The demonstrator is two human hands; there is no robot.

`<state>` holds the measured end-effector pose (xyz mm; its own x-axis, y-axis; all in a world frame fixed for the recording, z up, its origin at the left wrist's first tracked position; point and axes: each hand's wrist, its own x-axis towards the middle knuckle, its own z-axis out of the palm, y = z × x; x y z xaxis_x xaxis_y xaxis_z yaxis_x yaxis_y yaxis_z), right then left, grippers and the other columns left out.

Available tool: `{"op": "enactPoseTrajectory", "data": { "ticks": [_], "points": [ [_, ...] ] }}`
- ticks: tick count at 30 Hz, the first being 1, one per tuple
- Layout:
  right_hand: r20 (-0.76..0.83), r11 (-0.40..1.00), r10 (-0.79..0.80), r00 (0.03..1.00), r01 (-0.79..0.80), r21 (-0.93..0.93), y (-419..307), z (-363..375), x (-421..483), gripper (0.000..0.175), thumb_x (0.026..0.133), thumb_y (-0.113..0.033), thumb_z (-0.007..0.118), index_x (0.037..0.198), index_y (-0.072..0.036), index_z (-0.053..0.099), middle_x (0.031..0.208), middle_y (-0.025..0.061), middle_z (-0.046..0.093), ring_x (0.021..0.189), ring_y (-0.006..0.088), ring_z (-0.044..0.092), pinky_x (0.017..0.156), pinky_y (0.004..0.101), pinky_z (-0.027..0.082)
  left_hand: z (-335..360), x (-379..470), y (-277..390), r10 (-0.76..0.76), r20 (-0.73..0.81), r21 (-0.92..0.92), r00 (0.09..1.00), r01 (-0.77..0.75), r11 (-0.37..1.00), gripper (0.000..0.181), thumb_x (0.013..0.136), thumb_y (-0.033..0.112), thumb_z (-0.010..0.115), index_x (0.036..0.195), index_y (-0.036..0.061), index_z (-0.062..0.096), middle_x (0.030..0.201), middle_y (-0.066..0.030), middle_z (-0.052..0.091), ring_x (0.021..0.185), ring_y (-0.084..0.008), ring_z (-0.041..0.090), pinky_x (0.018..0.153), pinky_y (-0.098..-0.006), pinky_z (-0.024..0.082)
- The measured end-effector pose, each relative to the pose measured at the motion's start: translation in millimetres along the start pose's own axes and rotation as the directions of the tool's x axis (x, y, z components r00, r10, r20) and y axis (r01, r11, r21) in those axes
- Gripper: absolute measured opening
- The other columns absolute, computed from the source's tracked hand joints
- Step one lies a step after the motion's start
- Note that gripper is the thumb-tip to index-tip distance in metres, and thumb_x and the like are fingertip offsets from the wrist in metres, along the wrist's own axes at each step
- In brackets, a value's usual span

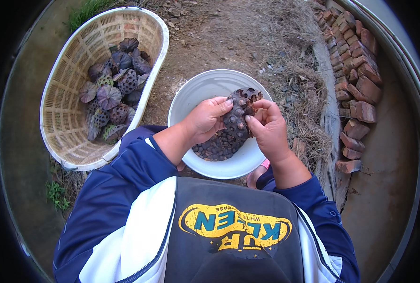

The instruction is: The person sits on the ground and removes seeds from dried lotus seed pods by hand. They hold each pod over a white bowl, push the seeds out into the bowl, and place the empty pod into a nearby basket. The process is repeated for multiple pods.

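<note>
A dark dried lotus seed pod (237, 115) is held up over a white plastic basin (224, 173). My left hand (210, 115) grips its left edge between thumb and fingers. At its torn, reddish-brown right side, my right hand (268, 125) pinches the broken rim with thumb and forefinger. Round seeds still sit in several of the pod's holes, while some holes near its far edge look hollow. Loose dark lotus seeds (219, 146) cover the bottom of the basin below my hands; part of them is hidden by my left hand and the pod.
A large oval plastic basket (59, 81) stands at the left, holding many dried lotus pods (109, 97), some greenish. Dry grass (302, 102) and a pale concrete edge (328, 106) run along the right, beside stacked red bricks (362, 78). Bare soil (217, 35) lies beyond the basin.
</note>
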<state>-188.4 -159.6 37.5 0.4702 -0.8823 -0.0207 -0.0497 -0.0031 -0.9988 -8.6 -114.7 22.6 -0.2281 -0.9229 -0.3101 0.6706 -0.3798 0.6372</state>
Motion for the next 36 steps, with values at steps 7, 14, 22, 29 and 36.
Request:
{"op": "enactPoseTrajectory", "data": {
  "ticks": [7,14,22,29,36],
  "points": [
    [0.082,0.902,-0.212,0.974,0.227,-0.367,-3.4,-4.7,0.4,0.016,0.077,-0.011,0.073,0.088,-0.002,0.064,0.071,0.0051,0.056,0.060,0.0148,0.054,0.056,0.0264,0.046,6.2,0.4,-3.2,0.231,-0.093,0.228,0.968,-0.205,0.952,0.026,0.093,0.013,0.055,0.114,-0.0014,0.052,0.104,-0.0064,0.062,0.093,-0.0115,0.060,0.084,-0.0279,0.049],
    [0.054,0.763,-0.229,0.972,0.214,-0.610,-11.5,3.8,-1.5,0.025,0.072,-0.019,0.077,0.086,-0.002,0.064,0.073,0.0082,0.060,0.062,0.0209,0.058,0.057,0.0312,0.048,6.5,-3.2,-4.9,0.360,-0.018,0.407,0.933,-0.322,0.855,0.029,0.089,0.007,0.059,0.115,-0.0014,0.052,0.104,-0.0062,0.061,0.096,-0.0111,0.057,0.086,-0.0271,0.047],
    [0.069,0.924,-0.044,0.997,0.067,-0.377,5.7,-4.0,2.3,0.019,0.076,-0.013,0.074,0.083,0.000,0.062,0.068,0.0058,0.058,0.059,0.0135,0.055,0.054,0.0274,0.045,3.9,-3.6,-3.5,0.277,-0.017,0.449,0.961,-0.240,0.860,0.030,0.091,0.011,0.057,0.118,-0.0011,0.051,0.107,-0.0063,0.060,0.098,-0.0121,0.057,0.088,-0.0286,0.047],
    [0.161,0.976,0.202,0.966,-0.212,0.045,-16.0,-7.6,3.4,0.014,0.083,-0.005,0.067,0.093,0.001,0.061,0.077,0.0007,0.062,0.067,0.0044,0.054,0.058,0.0190,0.044,6.7,-3.3,-2.9,0.170,-0.078,0.173,0.982,-0.155,0.973,0.024,0.093,0.012,0.052,0.113,-0.0006,0.052,0.101,-0.0052,0.062,0.090,-0.0096,0.059,0.082,-0.0264,0.049],
    [0.170,0.996,0.059,0.984,-0.069,0.054,-4.6,-11.0,2.2,0.019,0.081,-0.001,0.067,0.098,0.000,0.058,0.080,-0.0016,0.059,0.069,0.0021,0.052,0.060,0.0168,0.044,10.8,-3.0,2.0,0.200,-0.078,0.167,0.977,-0.185,0.969,0.024,0.094,0.012,0.051,0.115,-0.0005,0.052,0.103,-0.0061,0.062,0.090,-0.0105,0.060,0.081,-0.0268,0.050]
  ]
}}
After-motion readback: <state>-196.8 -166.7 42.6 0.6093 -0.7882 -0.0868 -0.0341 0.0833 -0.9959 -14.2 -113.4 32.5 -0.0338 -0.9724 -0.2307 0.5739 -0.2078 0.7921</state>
